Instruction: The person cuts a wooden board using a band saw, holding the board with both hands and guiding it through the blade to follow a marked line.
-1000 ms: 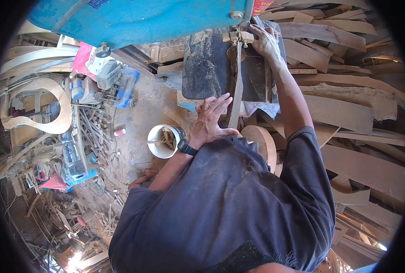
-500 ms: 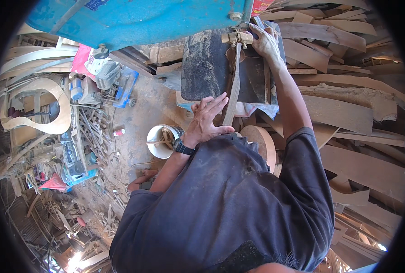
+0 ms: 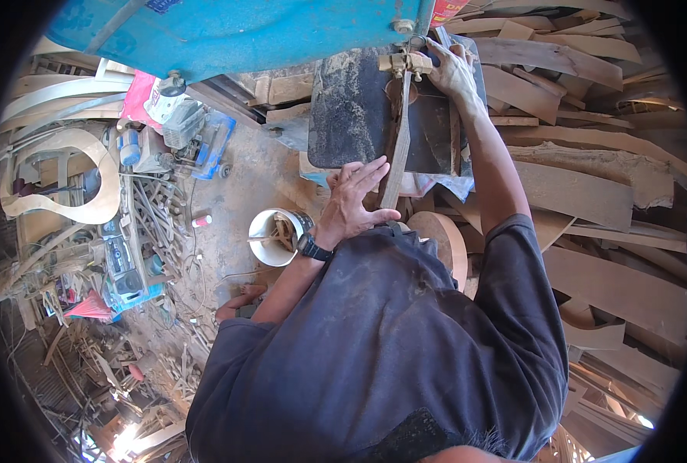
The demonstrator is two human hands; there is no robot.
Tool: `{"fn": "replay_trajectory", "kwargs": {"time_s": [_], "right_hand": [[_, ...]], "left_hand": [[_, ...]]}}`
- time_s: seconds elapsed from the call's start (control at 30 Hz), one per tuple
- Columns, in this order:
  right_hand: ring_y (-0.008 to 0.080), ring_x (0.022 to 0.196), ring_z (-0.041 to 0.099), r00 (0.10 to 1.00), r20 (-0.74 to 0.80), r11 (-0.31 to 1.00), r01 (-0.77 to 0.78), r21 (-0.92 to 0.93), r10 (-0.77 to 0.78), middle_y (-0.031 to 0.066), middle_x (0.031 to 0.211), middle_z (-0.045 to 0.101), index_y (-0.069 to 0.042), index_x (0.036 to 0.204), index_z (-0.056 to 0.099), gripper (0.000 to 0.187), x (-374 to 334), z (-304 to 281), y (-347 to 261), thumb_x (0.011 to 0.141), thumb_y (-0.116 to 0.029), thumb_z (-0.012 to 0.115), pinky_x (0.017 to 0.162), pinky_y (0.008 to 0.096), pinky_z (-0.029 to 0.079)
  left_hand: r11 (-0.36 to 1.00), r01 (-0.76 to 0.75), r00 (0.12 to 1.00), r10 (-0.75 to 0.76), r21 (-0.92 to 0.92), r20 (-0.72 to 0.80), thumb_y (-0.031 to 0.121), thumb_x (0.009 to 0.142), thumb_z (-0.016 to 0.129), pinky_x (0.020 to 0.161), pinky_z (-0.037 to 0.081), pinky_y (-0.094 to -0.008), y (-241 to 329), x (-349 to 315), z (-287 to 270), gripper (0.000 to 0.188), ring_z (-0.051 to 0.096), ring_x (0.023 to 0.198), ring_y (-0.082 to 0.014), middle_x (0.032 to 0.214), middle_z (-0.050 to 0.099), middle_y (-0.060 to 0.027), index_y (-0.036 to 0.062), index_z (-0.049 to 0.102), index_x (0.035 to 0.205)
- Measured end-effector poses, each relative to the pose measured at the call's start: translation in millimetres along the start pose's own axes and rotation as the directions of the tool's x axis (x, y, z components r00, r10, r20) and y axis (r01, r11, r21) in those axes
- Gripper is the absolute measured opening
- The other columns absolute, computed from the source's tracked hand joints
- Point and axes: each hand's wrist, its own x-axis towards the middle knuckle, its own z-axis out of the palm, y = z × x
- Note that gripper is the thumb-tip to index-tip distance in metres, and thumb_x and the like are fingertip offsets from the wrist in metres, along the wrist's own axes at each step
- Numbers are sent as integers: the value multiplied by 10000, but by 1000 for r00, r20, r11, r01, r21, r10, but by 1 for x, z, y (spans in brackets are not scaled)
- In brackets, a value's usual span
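A long narrow wooden strip (image 3: 394,179) lies lengthwise over the black, dusty saw table (image 3: 347,116). My left hand (image 3: 351,204) is on its near part, with the fingers stretched along its left edge and the thumb laid across it close to my body. At the far end, beside a brass-coloured blade guide (image 3: 393,63), is my right hand (image 3: 453,76). Its fingers are bent next to the guide, and what lies between them is hidden. The blue machine housing (image 3: 266,35) rises over the far side of the table.
Stacked curved boards (image 3: 582,185) fill the right side. A white bucket (image 3: 262,253) with wood offcuts stands left of my left forearm. Further left are a guitar-shaped wooden frame (image 3: 100,208), power tools and scrap wood. A round wooden piece (image 3: 445,239) sits near my body.
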Motion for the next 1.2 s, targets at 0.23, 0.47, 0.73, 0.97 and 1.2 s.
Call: {"fn": "replay_trajectory", "kwargs": {"time_s": [0.23,0.47,0.73,0.97,1.2], "right_hand": [[315,1244,533,1000,16,1000,-3,-13,3,65,1313,702,-324,1445,598,580,-1,-9,-5,950,-625,566,1101,520,324],[313,1290,512,996,19,996,-84,18,83,74,1333,690,-315,1450,594,610,-3,-13,-15,942,-653,566,1125,530,299],[313,1371,462,997,9,997,-70,-11,70,33,1428,640,-326,1445,595,617,3,-4,-10,939,-679,562,1154,565,255],[312,1508,339,989,-136,995,41,-96,-54,-48,1562,530,-348,1458,587,578,10,18,9,978,-662,521,1187,599,209],[299,1555,271,998,32,990,51,-128,-47,-55,1601,484,-357,1489,559,623,10,11,5,974,-701,491,1199,609,180]], "left_hand": [[1000,-14,1000,14,19,-7,789,724,724,1044,293,-422,-2,3,6,1031,467,1308,-258,1566,524,-38,107,573,1482],[1000,9,999,-9,11,33,759,742,733,1093,270,-409,2,6,-1,991,466,1317,-237,1563,529,-31,103,587,1469],[999,40,998,-39,-20,44,771,750,720,1113,254,-413,0,9,-5,988,445,1323,-246,1563,528,-23,104,593,1467],[998,54,997,-55,19,60,784,748,709,1116,246,-422,1,12,-10,1001,419,1330,-249,1566,523,-2,97,594,1467],[999,31,998,-33,37,51,794,770,668,1059,256,-418,-1,13,-8,997,416,1338,-241,1569,514,-9,99,579,1480]]}}
